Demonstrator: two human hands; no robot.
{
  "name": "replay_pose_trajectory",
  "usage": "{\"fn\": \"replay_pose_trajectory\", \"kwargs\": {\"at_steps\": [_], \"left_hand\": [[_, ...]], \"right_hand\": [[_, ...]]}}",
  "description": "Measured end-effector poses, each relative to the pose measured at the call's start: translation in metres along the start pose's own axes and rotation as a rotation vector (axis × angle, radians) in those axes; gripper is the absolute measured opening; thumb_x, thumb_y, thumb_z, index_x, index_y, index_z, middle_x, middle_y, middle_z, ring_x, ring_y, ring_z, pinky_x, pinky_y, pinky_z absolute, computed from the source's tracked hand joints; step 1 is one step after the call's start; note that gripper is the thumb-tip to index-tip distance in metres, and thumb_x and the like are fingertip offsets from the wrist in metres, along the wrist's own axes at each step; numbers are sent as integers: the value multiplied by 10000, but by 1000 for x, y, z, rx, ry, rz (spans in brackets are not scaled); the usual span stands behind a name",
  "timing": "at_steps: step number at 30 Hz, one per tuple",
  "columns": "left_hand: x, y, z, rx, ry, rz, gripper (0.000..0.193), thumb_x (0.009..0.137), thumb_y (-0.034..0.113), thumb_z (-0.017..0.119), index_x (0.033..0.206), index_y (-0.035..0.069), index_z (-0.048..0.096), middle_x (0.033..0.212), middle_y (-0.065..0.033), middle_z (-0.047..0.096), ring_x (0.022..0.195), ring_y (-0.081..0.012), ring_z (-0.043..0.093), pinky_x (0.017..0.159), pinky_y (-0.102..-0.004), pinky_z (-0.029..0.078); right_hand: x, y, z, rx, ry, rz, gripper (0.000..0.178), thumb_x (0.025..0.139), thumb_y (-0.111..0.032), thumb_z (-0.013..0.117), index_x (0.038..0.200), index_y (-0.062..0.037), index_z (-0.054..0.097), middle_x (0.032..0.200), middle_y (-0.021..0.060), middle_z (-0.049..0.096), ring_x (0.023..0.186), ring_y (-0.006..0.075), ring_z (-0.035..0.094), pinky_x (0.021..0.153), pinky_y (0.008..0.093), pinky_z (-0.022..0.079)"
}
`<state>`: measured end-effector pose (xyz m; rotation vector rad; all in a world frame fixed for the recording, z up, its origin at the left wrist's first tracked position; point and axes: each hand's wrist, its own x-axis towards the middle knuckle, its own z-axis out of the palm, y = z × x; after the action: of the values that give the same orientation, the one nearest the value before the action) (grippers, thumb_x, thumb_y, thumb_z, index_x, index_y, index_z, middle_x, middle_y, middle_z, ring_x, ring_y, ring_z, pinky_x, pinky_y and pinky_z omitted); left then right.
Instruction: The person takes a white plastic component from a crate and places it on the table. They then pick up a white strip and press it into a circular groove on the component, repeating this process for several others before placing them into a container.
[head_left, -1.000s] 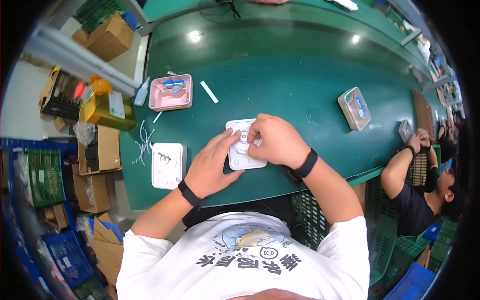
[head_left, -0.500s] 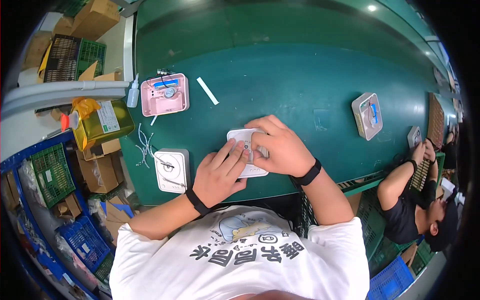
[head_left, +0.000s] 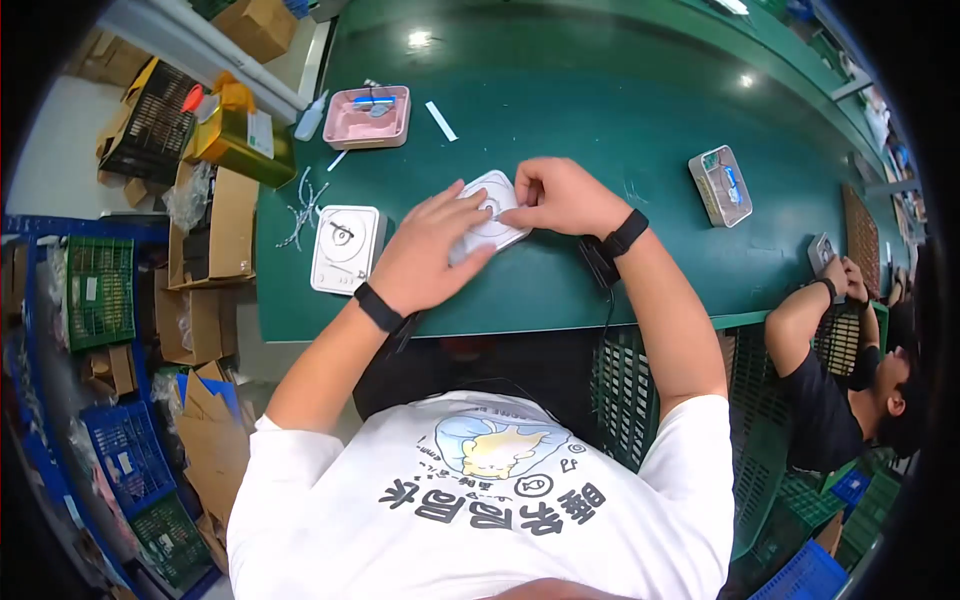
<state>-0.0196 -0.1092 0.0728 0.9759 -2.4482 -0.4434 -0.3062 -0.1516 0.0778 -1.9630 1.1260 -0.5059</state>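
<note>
A small white case [head_left: 487,232] shaped like a record player lies in front of me, set at a slant, with a round disc outline on top. My left hand [head_left: 432,248] grips it from the left, fingers laid across the top and thumb along the near edge. At the disc's middle, the thumb and fingertips of my right hand [head_left: 562,203] are pinched together; whatever they hold is hidden. Left of my left hand rests a second white record-player-shaped case [head_left: 352,265] with a dark arm over its disc.
Beyond sit an open pink case [head_left: 368,128] with a blue part inside, a white strip [head_left: 441,121] and a small bottle [head_left: 311,118]. Tangled cords [head_left: 302,212] lie at left near a yellow can [head_left: 235,140]. Rightward are an open white case [head_left: 720,188] and a co-worker's hands [head_left: 846,277].
The view has shifted, so the table sits higher in the picture. The white case between my hands is turned more aslant, and its disc shows more. My right hand has drawn into a pinch.
</note>
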Motion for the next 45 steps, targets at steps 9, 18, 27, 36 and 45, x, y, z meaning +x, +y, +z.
{"fn": "replay_pose_trajectory", "kwargs": {"at_steps": [9,18,27,36,45], "left_hand": [[5,10,4,-17,51,-132,123,901,128,885,989,62,830,1257,-99,866,1408,-396,731,1147,-499,600],[11,3,1,-88,-1,-203,279,864,164,895,1125,115,807,1239,-77,783,1272,-361,737,1076,-517,599],[17,-1,-6,-236,-31,-228,542,885,196,919,1376,91,715,1531,-193,628,1261,-384,708,1101,-479,596],[-14,-18,-1,-1284,-22,-669,574,1117,264,726,1622,47,562,1547,-175,681,1297,-289,729,1107,-448,592],[-72,-28,-85,127,333,-348,663,1011,157,851,1605,8,598,1557,-222,671,1428,-396,639,1223,-519,503]], "right_hand": [[2,1,19,227,-125,131,248,908,-211,857,895,-45,673,817,51,729,782,183,702,708,362,563],[-3,-4,19,163,-89,116,252,935,-193,844,887,-47,645,800,32,673,752,155,628,695,345,538],[1,1,11,131,-115,160,264,904,-197,865,963,-50,653,906,71,681,793,186,624,742,351,558],[-22,-92,16,-516,251,-482,913,778,-337,976,1576,-103,597,1372,176,659,1268,418,663,1109,565,547],[-72,-11,-28,-765,258,439,1131,764,-586,938,1627,14,522,1345,222,652,1288,437,665,1101,583,574]]}}
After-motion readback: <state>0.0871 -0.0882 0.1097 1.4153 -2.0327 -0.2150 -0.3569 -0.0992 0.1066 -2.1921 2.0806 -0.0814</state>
